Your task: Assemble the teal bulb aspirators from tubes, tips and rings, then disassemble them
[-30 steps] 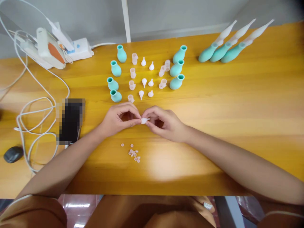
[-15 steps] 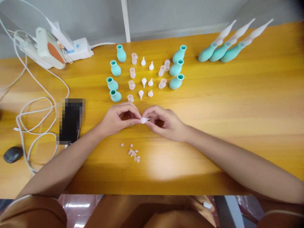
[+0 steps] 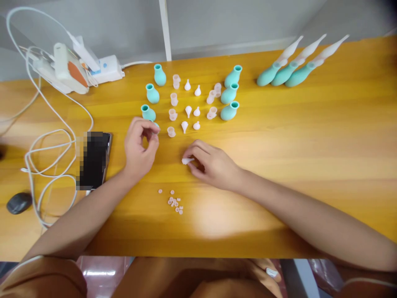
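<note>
My right hand (image 3: 214,165) pinches a small white funnel-shaped piece (image 3: 187,160) between thumb and fingers just above the table. My left hand (image 3: 141,145) is curled, with a slight gap between thumb and forefinger tips and no held thing visible. Its fingers partly cover the nearest teal squeeze bulb (image 3: 156,123) of the left group; whether they touch it I cannot tell. Close by stand a clear plastic cup-shaped connector (image 3: 171,132) and another white funnel-shaped piece (image 3: 185,126). Small pinkish rings (image 3: 173,201) lie in a loose cluster nearer my body.
More teal bulbs (image 3: 229,111) and clear connectors (image 3: 211,112) stand to the right. Several assembled bulbs with white tips (image 3: 299,74) lie at back right. A phone (image 3: 93,161), white cables (image 3: 51,132), a power strip (image 3: 107,68) and a black mouse (image 3: 19,203) occupy the left.
My left hand has come away from the white piece and moved left and back to the nearest teal bulb. My right hand keeps the piece in nearly the same place.
</note>
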The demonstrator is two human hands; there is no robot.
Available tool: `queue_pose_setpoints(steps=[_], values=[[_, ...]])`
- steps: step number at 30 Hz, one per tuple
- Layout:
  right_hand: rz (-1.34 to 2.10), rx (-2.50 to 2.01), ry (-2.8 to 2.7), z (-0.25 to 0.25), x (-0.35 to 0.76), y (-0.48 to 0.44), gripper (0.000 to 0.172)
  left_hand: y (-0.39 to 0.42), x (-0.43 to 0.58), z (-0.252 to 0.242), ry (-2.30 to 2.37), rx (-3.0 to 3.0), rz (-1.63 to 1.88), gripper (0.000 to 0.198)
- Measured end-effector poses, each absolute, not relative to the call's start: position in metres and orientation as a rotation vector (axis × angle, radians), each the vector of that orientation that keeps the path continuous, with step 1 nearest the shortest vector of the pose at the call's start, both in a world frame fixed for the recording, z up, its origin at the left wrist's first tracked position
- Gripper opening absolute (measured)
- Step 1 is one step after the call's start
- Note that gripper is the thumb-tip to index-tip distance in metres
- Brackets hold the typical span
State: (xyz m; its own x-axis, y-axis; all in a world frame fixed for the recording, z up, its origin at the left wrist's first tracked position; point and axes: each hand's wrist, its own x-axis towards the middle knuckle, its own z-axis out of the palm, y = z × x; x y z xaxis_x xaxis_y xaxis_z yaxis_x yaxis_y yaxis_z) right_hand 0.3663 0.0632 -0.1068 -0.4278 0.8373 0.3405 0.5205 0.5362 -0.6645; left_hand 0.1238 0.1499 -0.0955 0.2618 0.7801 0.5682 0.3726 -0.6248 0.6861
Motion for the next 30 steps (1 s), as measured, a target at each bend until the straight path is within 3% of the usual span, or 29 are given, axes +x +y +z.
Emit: queue_pose_setpoints(steps=[11, 18, 25, 30], values=[[0.544, -1.151, -2.142, -0.104, 0.365, 0.060, 0.023, 0.136, 0.131, -0.091, 0.994, 2.354, 1.002, 0.037], [0.593, -1.174, -2.077, -0.103, 0.365, 0.059, 0.024, 0.141, 0.129, -0.098, 0.992, 2.302, 0.918, 0.024], [0.620, -1.159, -1.803, -0.104, 0.370, 0.062, 0.018, 0.139, 0.133, -0.093, 0.618, 2.049, 0.990, 0.015], [0.884, -1.034, -1.754, -0.103, 0.372, 0.064, 0.019, 0.137, 0.136, -0.094, 0.498, 2.051, 0.927, 0.009]])
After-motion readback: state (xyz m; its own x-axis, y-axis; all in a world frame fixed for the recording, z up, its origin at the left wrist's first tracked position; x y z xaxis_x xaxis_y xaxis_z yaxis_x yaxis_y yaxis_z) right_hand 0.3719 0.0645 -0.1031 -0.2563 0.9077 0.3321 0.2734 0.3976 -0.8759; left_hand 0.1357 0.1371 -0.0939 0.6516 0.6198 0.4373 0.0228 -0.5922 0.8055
